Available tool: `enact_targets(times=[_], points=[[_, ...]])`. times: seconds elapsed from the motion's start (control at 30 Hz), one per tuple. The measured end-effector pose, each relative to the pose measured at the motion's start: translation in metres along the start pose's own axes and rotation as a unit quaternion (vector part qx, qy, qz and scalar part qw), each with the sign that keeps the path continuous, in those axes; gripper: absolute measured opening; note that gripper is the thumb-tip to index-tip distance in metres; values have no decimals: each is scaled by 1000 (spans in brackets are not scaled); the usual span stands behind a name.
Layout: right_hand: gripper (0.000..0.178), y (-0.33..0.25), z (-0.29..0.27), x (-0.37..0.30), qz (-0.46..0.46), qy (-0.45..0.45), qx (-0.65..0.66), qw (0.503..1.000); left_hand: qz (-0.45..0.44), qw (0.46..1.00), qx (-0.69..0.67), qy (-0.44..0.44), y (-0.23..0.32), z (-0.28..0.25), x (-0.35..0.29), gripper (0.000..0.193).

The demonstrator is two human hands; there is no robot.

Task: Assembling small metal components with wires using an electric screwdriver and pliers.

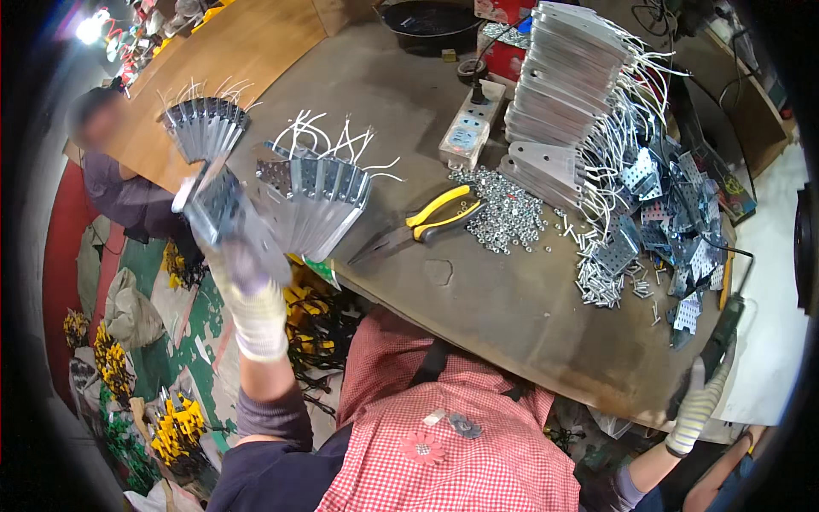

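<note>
My left hand (256,311), in a pale knitted glove, is closed on a flat metal plate with a perforated bracket (223,205) at its end; both are smeared by motion. It is off the table's left edge, near a fanned stack of metal plates (320,200) with white wires and dark perforated ends. A similar fan (205,128) lies farther back. At the far right, my right hand (704,401), in a striped glove, is wrapped round a dark green corded hand tool (728,324). The tool's exact kind is unclear.
Yellow-handled pliers (426,218), loose nuts (503,213), screws (601,277) and perforated brackets (682,213) lie on the brown table (503,299). A tall stack of wired plates (567,77) stands behind, beside a power strip (472,124). Another person (128,188) is at the left.
</note>
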State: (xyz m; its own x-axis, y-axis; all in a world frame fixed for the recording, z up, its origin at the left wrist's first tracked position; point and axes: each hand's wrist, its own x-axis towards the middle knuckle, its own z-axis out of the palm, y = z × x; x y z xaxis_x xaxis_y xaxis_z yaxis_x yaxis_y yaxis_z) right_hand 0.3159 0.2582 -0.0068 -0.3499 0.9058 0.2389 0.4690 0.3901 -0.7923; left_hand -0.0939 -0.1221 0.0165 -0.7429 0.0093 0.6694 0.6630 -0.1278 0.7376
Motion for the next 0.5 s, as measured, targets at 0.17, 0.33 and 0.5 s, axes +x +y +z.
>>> enact_targets(times=[0.17,0.33,0.5], points=[[73,38,-1,21,-27,42,-231,972,104,878,464,-42,-42,-12,25,84],[69,38,3,21,-38,44,-274,960,132,883,450,-23,-43,-10,16,85],[63,42,4,21,-39,56,-318,946,94,903,419,-25,-39,-7,12,86]])
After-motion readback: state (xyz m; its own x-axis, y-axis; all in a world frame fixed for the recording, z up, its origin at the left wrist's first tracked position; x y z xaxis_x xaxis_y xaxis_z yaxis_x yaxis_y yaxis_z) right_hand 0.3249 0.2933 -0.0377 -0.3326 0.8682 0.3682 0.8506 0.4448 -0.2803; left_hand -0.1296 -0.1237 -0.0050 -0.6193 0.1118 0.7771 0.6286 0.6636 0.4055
